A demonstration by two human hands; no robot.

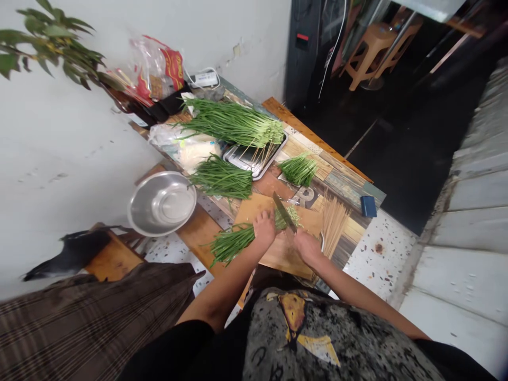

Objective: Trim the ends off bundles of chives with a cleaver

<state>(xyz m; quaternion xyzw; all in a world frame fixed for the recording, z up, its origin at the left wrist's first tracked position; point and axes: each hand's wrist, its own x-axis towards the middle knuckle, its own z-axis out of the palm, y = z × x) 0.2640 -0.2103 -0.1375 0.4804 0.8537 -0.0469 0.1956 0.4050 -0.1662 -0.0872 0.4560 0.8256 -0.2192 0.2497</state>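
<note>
My left hand (pixel 264 227) is closed over a bundle of green chives (pixel 232 243) lying across a wooden cutting board (pixel 278 254). My right hand (pixel 307 247) grips the handle of a knife (pixel 283 212), whose blade rests on the chives' cut end just beside my left fingers. Small chopped pieces (pixel 294 214) lie beyond the blade. A bunch of bamboo skewers (pixel 332 225) lies to the right of the board.
A steel bowl (pixel 162 203) sits at the left. More chive piles (pixel 222 177) (pixel 298 169) lie behind the board, and a large bunch (pixel 234 124) rests over a metal tray (pixel 254 159). A blue block (pixel 369 206) is near the right edge. Stools (pixel 373 53) stand beyond.
</note>
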